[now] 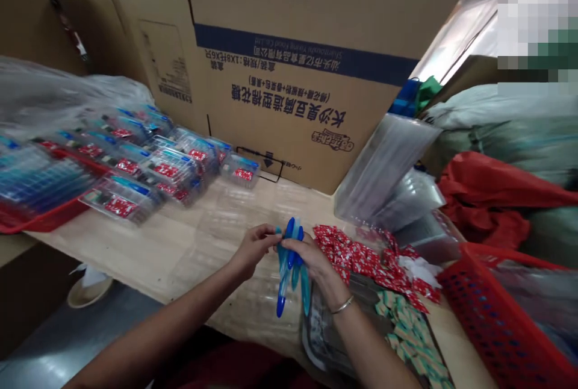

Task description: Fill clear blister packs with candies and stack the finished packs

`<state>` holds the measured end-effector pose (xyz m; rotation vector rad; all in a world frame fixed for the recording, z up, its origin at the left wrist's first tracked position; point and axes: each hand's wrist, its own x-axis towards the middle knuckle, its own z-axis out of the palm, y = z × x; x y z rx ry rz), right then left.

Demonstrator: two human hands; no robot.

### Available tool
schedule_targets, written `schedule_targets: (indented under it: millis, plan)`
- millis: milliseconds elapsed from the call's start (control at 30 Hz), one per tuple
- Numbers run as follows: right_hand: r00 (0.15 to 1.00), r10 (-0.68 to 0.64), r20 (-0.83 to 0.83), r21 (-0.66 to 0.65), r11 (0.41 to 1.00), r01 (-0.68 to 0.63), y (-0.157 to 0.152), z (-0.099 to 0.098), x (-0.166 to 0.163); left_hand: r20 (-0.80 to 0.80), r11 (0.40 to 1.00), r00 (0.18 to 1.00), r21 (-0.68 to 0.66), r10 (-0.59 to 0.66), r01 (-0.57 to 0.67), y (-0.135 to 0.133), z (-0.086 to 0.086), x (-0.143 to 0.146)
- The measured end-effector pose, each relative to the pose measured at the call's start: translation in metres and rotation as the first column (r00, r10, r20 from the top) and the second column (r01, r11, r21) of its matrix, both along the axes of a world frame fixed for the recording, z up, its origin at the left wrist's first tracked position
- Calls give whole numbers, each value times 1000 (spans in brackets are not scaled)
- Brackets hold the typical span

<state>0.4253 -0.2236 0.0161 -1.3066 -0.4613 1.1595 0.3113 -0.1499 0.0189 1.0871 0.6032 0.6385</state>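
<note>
Left hand (253, 250): narrow grip, pinching blue toothbrushes (285, 277) near their tops
Right hand (307, 259): grip closed on the same bunch, above the worktop (135, 250)
Beside: red foil sachets (361, 256) just right, clear blister tray (217, 238) left

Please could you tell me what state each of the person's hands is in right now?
Left hand: closed, pinching a bundle of blue plastic pieces.
Right hand: closed, gripping the same bundle.

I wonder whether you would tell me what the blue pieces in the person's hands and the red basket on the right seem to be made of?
The blue pieces look like glossy, translucent plastic, as light shows through them and they have a shiny surface. The red basket appears to be moulded plastic, judging by its uniform colour and lattice-like wall.
</note>
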Motion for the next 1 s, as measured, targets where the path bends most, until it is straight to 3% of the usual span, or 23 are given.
schedule_targets:
  millis: [233, 433, 500, 600, 733, 800, 900, 1000]
  plan:
    - [997, -42, -69, -115, 993, 34, -13, -12, 4, 45, 934, 991, -341, 125, -102, 2, -21, -24]
    - [994, -75, -78, -210, 976, 57, -50, -14, 14, 51, 889, 953, -379, 297, -257, 10, -27, -36]
    - [997, -40, -64, -237, 971, 23, -57, -16, 10, 61, 921, 962, -311, 267, -236, 7, -28, -39]
    - [999, -22, -30, -233, 972, 14, -62, -18, 6, 18, 987, 993, -108, 117, -115, 4, -30, -42]
    - [990, -135, 27, -217, 967, 138, -67, -18, 20, -115, 992, 992, 116, 53, -40, 11, -34, -43]
    - [985, -170, 36, -224, 959, 174, -71, -18, 29, -210, 955, 977, 294, 34, 30, 12, -37, -44]
    - [989, -143, 30, -208, 967, 146, -76, -19, 35, -351, 805, 936, 556, 0, 208, 10, -41, -46]
    - [984, -173, 34, -179, 968, 176, -78, -22, 32, -344, 730, 939, 641, -2, 237, 7, -44, -51]
